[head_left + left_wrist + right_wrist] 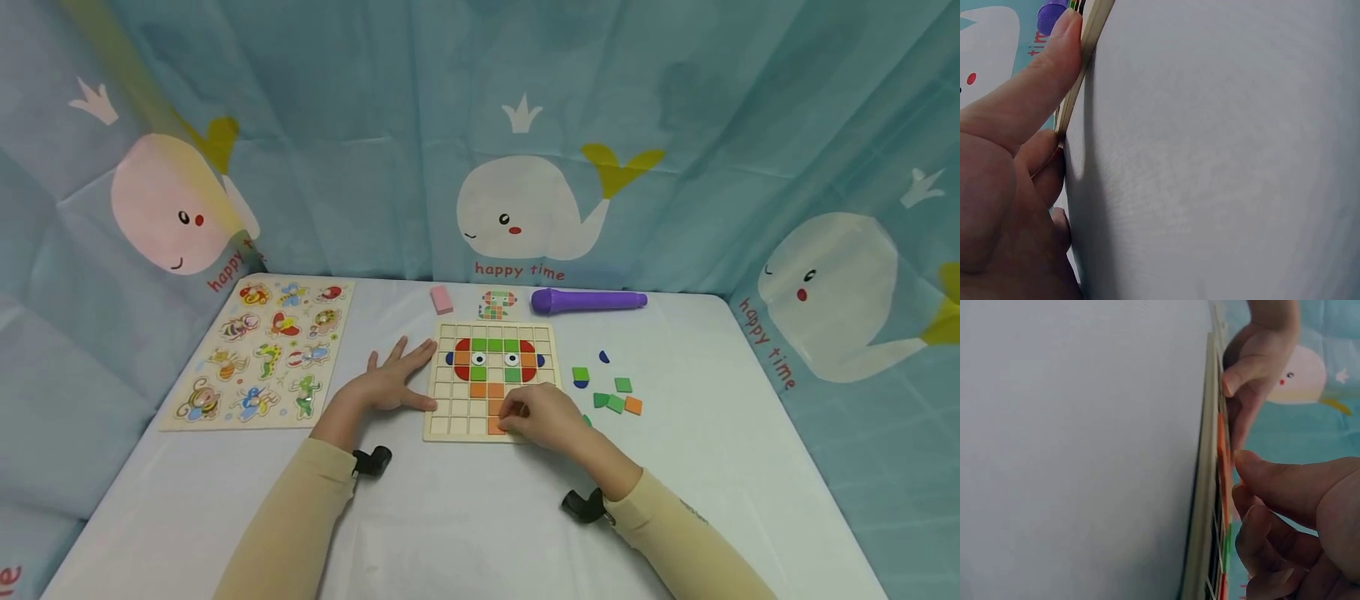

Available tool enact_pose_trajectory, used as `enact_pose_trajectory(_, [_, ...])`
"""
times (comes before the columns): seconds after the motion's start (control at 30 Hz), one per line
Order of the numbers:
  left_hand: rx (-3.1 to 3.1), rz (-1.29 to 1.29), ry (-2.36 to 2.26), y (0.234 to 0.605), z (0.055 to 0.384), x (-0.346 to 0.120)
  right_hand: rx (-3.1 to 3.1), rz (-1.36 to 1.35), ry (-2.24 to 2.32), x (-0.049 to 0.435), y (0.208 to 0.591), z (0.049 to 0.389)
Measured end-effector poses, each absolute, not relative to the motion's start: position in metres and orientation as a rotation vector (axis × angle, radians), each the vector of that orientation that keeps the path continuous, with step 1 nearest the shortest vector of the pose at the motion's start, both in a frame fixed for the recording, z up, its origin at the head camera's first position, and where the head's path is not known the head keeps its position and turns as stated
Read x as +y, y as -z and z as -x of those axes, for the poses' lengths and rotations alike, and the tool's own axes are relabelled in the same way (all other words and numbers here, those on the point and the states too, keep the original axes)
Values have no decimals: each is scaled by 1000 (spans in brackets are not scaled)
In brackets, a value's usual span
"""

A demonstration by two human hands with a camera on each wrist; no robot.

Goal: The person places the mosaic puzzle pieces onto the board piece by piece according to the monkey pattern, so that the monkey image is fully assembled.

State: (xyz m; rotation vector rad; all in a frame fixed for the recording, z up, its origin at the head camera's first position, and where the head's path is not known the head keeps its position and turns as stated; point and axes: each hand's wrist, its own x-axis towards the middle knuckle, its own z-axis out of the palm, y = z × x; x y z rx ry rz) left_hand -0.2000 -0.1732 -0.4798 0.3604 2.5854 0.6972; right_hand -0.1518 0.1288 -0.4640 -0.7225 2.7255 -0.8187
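Note:
A wooden grid board (450,429) lies on the table, its cells partly filled with red, green, orange and blue pieces that form a face with two eyes. My left hand (386,382) has its fingers spread, thumb and fingertips against the board's left edge; its thumb (1047,87) shows at the wooden rim in the left wrist view. With curled fingers, my right hand (543,414) reaches over the lower right of the board. Its fingertips are right at an orange square tile (495,426) in the bottom row. No piece shows between thumb and fingers (1254,528) in the right wrist view.
Loose green tiles (623,385), an orange tile (633,406) and a blue half-round piece (604,357) lie right of the board. Behind it are a pink block (441,300), a small pattern picture (497,305) and a purple microphone (588,302). An insect puzzle board (247,350) lies left.

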Motion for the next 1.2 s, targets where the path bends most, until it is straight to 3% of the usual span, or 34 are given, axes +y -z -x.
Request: enact_pose_trajectory(1.2, [2580,-347,-697,478,200,-171,2843,358,889,227,454,162])
